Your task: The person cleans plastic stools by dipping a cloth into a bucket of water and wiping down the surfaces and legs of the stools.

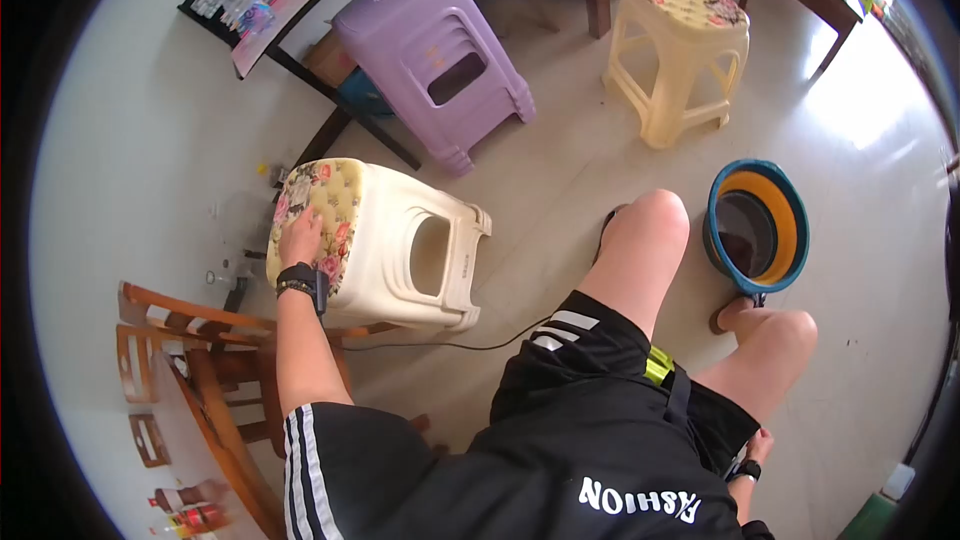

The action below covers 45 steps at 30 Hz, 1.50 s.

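My left hand (pixel 300 237) rests on the floral padded seat of a cream plastic stool (pixel 390 230). Its fingers look curled against the pattern; whatever may be under them is hidden. A dark watch or band (pixel 304 285) circles that wrist. By the right leg of my black shorts is my right hand (pixel 761 445), with its fingers mostly hidden and a black band at the wrist. Close to my foot stands a blue bucket with an orange inside (pixel 787 215), dark liquid at its bottom.
A tall purple plastic stool (pixel 440 40) stands ahead, and another floral-topped cream stool (pixel 675 60) farther right. Wooden chairs (pixel 215 390) crowd the left side. A dark cable (pixel 460 346) runs across the floor. A desk with books and a bottle (pixel 250 15) lines the wall.
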### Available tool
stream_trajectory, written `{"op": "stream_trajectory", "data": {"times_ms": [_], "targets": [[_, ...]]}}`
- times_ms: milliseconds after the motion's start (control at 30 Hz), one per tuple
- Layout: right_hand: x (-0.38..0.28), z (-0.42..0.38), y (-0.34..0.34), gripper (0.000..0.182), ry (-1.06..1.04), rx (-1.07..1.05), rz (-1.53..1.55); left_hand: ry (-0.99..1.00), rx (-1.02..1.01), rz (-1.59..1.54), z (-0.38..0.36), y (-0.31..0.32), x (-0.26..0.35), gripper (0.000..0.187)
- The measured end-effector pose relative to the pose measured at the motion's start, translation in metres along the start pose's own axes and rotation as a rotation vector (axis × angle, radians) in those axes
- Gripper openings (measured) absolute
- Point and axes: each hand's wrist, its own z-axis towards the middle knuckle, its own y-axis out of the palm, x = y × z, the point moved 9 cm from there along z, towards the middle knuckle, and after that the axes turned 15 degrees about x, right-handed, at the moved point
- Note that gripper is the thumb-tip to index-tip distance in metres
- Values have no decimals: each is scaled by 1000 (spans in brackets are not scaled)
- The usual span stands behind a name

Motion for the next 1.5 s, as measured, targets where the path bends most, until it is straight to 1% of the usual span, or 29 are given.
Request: {"op": "stream_trajectory", "data": {"times_ms": [67,100,167,267,300,333,367,400,433,467,500,567,600,700,767,833,900,933,1000,1067,1100,1167,1233,1300,1333,1400,1433,1500], "targets": [[-5,-8,4,19,-27,-30,44,35,24,10,8,8,-3,47],[-4,-17,5,19,10,-47,117,40,33,31,10,14,-6,47],[17,-23,13,19,80,-80,268,48,56,71,10,9,2,46],[52,-33,7,24,334,-60,425,36,-17,177,10,3,11,48],[57,-38,8,25,334,-89,398,37,-22,216,10,-1,14,48],[41,-51,6,27,331,-116,371,37,-29,251,8,-9,21,48],[37,-54,3,28,326,-137,348,40,-33,279,7,-10,28,47],[33,-53,0,25,265,-115,257,6,-55,159,10,4,16,50],[45,-43,2,22,206,-81,176,-20,-73,26,20,19,-3,53],[48,-36,-4,18,110,12,19,-9,-100,-56,31,33,-19,56],[27,-43,-2,18,134,-115,-63,8,-130,-129,35,45,-25,60],[-10,-51,-5,20,68,-53,-21,5,-142,-182,29,54,-17,61],[-16,-47,-3,22,13,-19,-57,3,-144,-201,29,55,-16,61],[-9,-33,10,25,-177,47,-216,19,-157,-217,29,44,-22,63],[-23,-39,11,24,-185,50,-253,65,-138,-297,31,50,-30,61],[-20,-41,15,23,-207,91,-218,20,-183,-135,15,21,-1,61],[-25,-54,3,22,-54,76,-213,-21,-235,-101,6,-1,16,61],[-14,-52,4,23,-75,99,-233,-54,-263,-85,6,-2,16,61],[-1,-61,1,23,-20,62,-228,4,-204,-161,9,4,15,58],[-4,-73,-6,24,33,21,-195,34,-158,-198,15,6,9,53],[-3,-77,-8,24,-5,12,-255,45,-137,-196,25,9,9,50],[-16,-90,-16,26,58,18,-229,291,129,-100,53,23,-9,45],[-12,-70,-16,27,52,-1,-221,273,68,-150,84,28,-42,44],[-11,-56,-14,27,40,8,-221,381,190,-285,100,-4,-54,43],[-10,-51,-10,27,35,9,-231,245,93,-382,97,-20,-53,43],[-11,-42,3,28,22,-21,-223,-10,-105,-570,74,-82,-20,44],[-12,-36,14,27,-21,-18,-235,20,-110,-596,62,-102,1,45],[-21,-35,25,27,-114,-7,-274,70,-132,-652,48,-130,21,47]]}}
